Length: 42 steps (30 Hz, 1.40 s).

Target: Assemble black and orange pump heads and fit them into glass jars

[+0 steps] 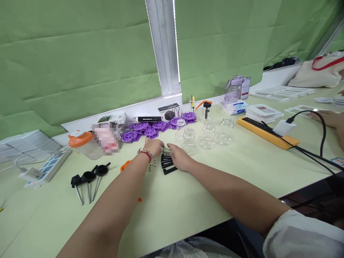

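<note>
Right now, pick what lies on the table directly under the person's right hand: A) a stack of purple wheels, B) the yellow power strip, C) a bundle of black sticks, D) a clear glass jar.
C: the right hand rests on a bundle of black sticks, which pokes out from beneath it on the table.

Clear tabletop (172,200) near edge; glass jars (206,138), purple wheels (150,129) probably crowding beyond

Small metal springs (166,151) are pinched between left hand (154,146) and right hand (180,160); black rods (168,165) are laid beneath, glass jars (189,141) beyond.
</note>
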{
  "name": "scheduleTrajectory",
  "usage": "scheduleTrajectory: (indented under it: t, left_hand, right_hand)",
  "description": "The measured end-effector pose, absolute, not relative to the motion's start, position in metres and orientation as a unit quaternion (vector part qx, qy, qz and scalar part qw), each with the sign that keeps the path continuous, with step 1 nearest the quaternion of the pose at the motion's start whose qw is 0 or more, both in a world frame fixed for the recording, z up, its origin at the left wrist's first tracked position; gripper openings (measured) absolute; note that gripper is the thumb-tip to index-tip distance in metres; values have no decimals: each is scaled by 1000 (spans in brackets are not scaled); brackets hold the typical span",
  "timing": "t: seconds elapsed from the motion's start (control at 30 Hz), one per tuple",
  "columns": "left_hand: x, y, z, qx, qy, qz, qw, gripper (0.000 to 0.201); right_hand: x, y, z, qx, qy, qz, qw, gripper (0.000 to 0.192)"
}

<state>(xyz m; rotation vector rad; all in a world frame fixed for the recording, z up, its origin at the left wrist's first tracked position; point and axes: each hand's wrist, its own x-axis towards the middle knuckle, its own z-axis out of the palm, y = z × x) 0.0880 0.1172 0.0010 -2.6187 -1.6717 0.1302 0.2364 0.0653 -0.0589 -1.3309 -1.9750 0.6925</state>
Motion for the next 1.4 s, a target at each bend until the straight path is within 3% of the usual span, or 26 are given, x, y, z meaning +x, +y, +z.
scheduleTrajectory:
  t: [0.3, 0.5, 0.77, 0.93, 1.13, 1.27, 1.4]
  left_hand:
    - [87, 121, -3, -843, -536, 30, -36, 36]
    - [74, 111, 19, -839, -542, 23, -48, 35]
    - [3, 20, 65, -780, -625, -9, -26, 41]
    - [-7, -40, 39, -679, -733, 26, -27, 51]
    - [-3, -50, 0, -689, -722, -28, -59, 26]
    - [-6, -49, -7, -707, -694, -104, -84, 17]
    - [-6, -48, -11, -706, -648, -226, -175, 18]
  right_hand:
    - [237, 61, -53, -481, -779, 255, 311, 47]
    - [237, 56, -48, -498, -783, 252, 275, 47]
    - [239, 58, -57, -492, -783, 253, 284, 47]
    - [240, 57, -58, -484, -787, 230, 307, 47]
    - [228, 26, -31, -436, -802, 213, 349, 39]
    - [207, -5, -19, -404, -820, 272, 300, 25]
    - [188, -22, -22, -444, -730, 484, 188, 27]
